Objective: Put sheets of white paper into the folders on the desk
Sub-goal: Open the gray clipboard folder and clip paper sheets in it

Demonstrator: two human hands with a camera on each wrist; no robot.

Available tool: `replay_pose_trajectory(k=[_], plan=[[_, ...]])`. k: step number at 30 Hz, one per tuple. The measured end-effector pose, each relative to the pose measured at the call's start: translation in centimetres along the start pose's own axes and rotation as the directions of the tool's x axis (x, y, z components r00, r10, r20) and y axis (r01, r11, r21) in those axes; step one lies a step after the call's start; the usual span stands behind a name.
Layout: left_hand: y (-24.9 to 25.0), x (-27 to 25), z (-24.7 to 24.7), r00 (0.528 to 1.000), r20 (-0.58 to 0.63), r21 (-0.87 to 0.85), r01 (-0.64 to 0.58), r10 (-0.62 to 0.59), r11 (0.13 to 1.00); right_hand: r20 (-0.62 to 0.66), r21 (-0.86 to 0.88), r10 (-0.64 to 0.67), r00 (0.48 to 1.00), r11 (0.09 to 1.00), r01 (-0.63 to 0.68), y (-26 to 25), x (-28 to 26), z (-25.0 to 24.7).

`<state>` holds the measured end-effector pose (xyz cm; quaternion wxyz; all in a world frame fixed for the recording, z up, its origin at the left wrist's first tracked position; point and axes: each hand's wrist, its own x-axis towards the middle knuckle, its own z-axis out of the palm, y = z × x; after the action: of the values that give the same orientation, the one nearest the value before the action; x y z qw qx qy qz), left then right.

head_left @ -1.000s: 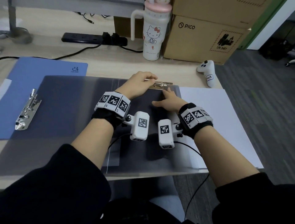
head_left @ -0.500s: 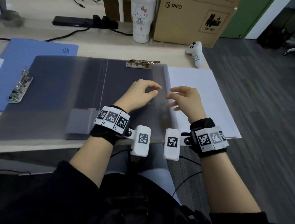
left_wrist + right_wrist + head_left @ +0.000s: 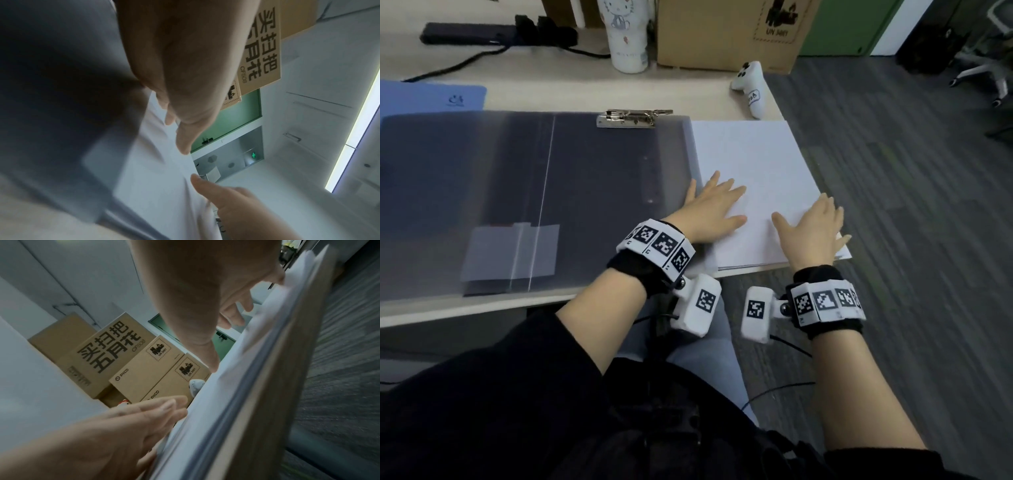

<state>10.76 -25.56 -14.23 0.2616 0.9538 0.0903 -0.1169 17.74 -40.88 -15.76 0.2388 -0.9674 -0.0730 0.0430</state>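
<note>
A grey translucent folder (image 3: 585, 192) lies open on the desk, its metal clip (image 3: 634, 118) at the top edge. To its right sits a stack of white paper (image 3: 750, 157), its right part overhanging the desk edge. My left hand (image 3: 717, 209) lies flat on the stack's left part, fingers straight and spread. My right hand (image 3: 813, 222) rests on the stack's right edge, thumb stretched inward. In the left wrist view my left fingers (image 3: 185, 141) touch the paper (image 3: 160, 178). The right wrist view shows my right thumb tip touching the stack's (image 3: 267, 353) top sheet.
A blue folder (image 3: 431, 99) lies under the grey one at the back left. Behind stand a white bottle (image 3: 628, 44), a cardboard box (image 3: 726, 31) and a black power strip (image 3: 482, 32). A white controller (image 3: 751, 85) sits beyond the paper. Carpeted floor lies to the right.
Both hands left the folder's clip area, drew back, then moved right onto the paper stack and flattened out. The head view has tilted down and to the right.
</note>
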Motion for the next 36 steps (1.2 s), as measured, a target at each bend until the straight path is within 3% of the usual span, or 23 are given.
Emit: replay_pose_trajectory(k=[6, 19, 25, 28, 31, 33, 36], plan=[[-0.1, 0.9, 1.1, 0.992, 0.108, 0.192, 0.048, -0.070, 0.980, -0.041, 0.023, -0.019, 0.999, 1.000, 0.020, 1.2, 0.2, 0.5], [-0.2, 1.3, 1.1, 0.988, 0.139, 0.188, 0.044, -0.070, 0.981, -0.217, 0.080, -0.127, 0.968, 0.986, 0.147, 0.8, 0.5, -0.7], [-0.4, 1.5, 1.3, 0.994, 0.094, 0.140, 0.043, -0.057, 0.989, -0.217, 0.178, -0.215, 0.952, 0.950, 0.256, -1.4, 0.7, -1.9], [-0.6, 1.3, 1.2, 0.999, 0.002, 0.014, 0.035, -0.035, 0.999, -0.165, 0.294, -0.205, 0.965, 0.923, 0.246, -2.3, 0.7, -2.1], [-0.8, 1.4, 1.0, 0.983, -0.156, -0.305, 0.048, -0.099, 0.951, -0.132, 0.341, -0.190, 0.973, 0.913, 0.225, -2.7, 0.7, -2.1], [-1.0, 1.4, 0.7, 0.978, -0.167, -0.523, 0.021, -0.127, 0.852, -0.115, 0.334, -0.200, 0.973, 0.915, 0.228, -2.8, 0.8, -2.2], [-0.7, 0.9, 0.0, 0.990, -0.102, -0.798, -0.023, -0.096, 0.602, -0.044, 0.401, -0.211, 0.977, 0.892, 0.210, -3.1, 0.7, -2.2]])
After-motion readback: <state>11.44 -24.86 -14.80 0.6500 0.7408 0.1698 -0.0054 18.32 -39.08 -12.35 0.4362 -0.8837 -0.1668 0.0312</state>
